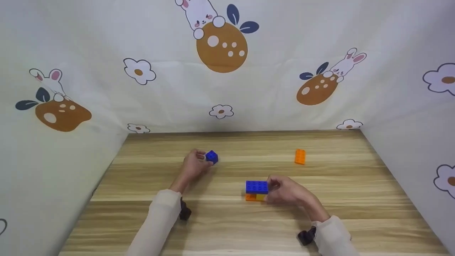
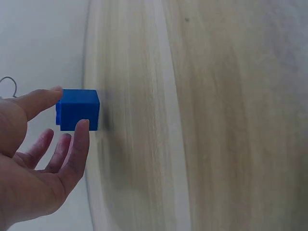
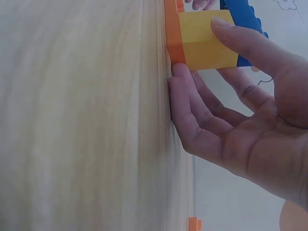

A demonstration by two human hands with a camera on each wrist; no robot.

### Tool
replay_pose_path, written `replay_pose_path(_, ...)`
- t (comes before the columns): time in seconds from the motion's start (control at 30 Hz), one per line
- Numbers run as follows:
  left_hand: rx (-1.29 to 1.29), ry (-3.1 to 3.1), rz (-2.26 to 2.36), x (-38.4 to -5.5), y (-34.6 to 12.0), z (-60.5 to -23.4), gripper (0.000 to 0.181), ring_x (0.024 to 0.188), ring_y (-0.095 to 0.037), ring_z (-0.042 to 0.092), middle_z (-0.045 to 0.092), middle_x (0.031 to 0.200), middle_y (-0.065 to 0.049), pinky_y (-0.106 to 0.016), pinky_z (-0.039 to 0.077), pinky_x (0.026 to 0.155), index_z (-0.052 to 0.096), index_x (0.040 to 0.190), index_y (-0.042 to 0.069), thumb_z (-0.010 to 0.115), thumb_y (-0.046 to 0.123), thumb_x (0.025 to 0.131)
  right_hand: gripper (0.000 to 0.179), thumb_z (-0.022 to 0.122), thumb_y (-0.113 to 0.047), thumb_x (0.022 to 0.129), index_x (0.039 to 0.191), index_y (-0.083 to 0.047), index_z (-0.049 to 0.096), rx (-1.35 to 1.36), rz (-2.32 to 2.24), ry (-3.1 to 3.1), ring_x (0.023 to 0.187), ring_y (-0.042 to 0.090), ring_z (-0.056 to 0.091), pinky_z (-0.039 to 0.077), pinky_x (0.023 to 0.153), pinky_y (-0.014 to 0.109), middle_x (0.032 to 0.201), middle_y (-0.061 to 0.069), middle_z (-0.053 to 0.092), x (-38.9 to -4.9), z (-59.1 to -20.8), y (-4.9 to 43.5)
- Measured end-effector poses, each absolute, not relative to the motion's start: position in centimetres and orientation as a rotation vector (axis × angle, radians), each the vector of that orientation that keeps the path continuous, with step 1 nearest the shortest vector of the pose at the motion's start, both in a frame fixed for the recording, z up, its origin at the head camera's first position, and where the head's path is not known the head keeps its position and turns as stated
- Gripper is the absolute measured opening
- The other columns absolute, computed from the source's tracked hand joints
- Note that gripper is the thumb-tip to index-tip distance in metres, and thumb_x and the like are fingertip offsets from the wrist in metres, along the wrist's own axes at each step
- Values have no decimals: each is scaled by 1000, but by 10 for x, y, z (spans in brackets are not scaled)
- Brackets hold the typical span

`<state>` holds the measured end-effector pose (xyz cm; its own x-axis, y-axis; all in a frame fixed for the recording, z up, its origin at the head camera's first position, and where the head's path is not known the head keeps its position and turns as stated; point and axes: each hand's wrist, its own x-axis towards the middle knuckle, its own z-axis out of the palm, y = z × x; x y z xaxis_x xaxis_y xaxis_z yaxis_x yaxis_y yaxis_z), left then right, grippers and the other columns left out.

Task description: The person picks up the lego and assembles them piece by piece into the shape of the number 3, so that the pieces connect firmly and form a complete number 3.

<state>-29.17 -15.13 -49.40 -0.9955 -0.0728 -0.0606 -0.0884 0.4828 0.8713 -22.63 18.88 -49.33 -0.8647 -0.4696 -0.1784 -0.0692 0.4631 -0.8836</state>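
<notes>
Wooden table: the tabletop [image 1: 227, 227] carries everything here; from where I stand, the pieces all sit on its middle and far parts.
Span between the pieces: I'd judge any joining turns on this. The blue block [image 1: 212, 157] is left of the brick stack [image 1: 256, 191] and farther from the person, the two well apart.
Right hand: this hand [image 1: 288, 192] grips the stack's right end, thumb against the yellow brick [image 3: 207, 41]; the stack lies leftward from it.
Left hand: this hand [image 1: 194, 165] pinches the blue block between thumb and a fingertip; the block sits at its right, just past the palm.
Brick stack: long axis side to side; orange base [image 1: 250, 197] below, yellow at the right end, blue brick [image 1: 256, 187] on top. The left end, no yellow showing there, is the one nearer the left hand. Whether it rests fully on the table, I can't tell.
Loose orange plate: this piece [image 1: 300, 156] lies beyond the right hand, the nearer of the two, its long axis pointing away from the person.
Blue block: studs up; lifted or resting, I can't tell.
</notes>
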Motion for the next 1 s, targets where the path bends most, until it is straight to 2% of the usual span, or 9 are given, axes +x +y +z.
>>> replay_pose_path(0.23,-183,2696,1530,-300,-142,-500,55,122,-36,60,61,128,-26,-46,51,103,52,132,-4,78,8,85,31,85,-14,77,95,-7,61,-434,-1360,2325,95,23,59,48,82,32,102,8,69,-224,-495,189)
replay_pose_path(0.6,-226,2733,1516,-304,-135,-501,46,121,-35,61,63,126,-26,-46,51,103,58,125,-7,77,8,86,30,85,-12,77,94,-7,60,-399,-1376,2305,94,22,57,47,79,30,102,8,65,-227,-493,190)
replay_pose_path(1.0,-113,2718,1606,-294,-138,-494,46,107,-27,62,68,119,-21,-39,54,93,64,126,-5,75,15,87,29,84,-10,77,95,-5,61,-442,-1378,2307,93,22,58,48,79,30,103,10,67,-226,-492,189)
